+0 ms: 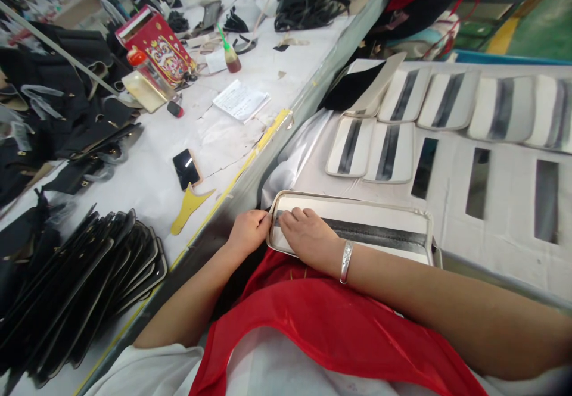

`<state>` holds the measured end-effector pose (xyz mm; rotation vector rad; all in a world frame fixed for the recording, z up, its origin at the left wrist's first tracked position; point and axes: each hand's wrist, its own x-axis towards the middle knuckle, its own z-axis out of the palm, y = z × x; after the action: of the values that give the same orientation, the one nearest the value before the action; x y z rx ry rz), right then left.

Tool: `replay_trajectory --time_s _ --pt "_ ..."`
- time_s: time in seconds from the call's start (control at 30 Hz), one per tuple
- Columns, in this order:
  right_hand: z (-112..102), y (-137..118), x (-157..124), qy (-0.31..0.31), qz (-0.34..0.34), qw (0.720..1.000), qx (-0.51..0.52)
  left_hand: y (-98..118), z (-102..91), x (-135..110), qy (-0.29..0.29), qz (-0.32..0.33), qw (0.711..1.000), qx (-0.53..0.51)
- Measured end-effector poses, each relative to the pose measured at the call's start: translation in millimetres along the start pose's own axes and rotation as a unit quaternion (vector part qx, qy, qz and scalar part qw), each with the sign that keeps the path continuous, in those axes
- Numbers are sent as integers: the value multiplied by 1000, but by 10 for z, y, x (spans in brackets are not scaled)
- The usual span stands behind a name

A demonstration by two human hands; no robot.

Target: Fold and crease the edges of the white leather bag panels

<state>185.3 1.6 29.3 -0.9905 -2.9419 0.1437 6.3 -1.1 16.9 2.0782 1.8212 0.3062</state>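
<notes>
Here by the green floor (543, 44), a cluttered white worktable (250, 146) runs beside a pale table (509, 256), at whose near edge lies a long rimmed panel (379, 212), the left hand (248, 233) pinching its end, the right hand (310, 235) bent over it, whether pinching I cannot tell.

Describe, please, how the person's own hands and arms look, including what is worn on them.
The left hand and right hand wear no gloves. A silver-coloured, seemingly patterned bangle circles the right wrist. White sleeves leave both forearms bare.
</notes>
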Motion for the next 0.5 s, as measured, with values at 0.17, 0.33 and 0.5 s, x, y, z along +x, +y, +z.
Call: replay_trajectory --time_s 0.17,0.33,0.5 --pt "-2 83 -48 12 -4 1000 6 7 -17 -37 7 -65 991 -121" --pt "20 124 -74 25 -6 999 21 18 -9 53 -28 -190 913 -359" --pt "5 164 -103 21 -5 999 40 -15 -49 243 -117 -197 926 -301"
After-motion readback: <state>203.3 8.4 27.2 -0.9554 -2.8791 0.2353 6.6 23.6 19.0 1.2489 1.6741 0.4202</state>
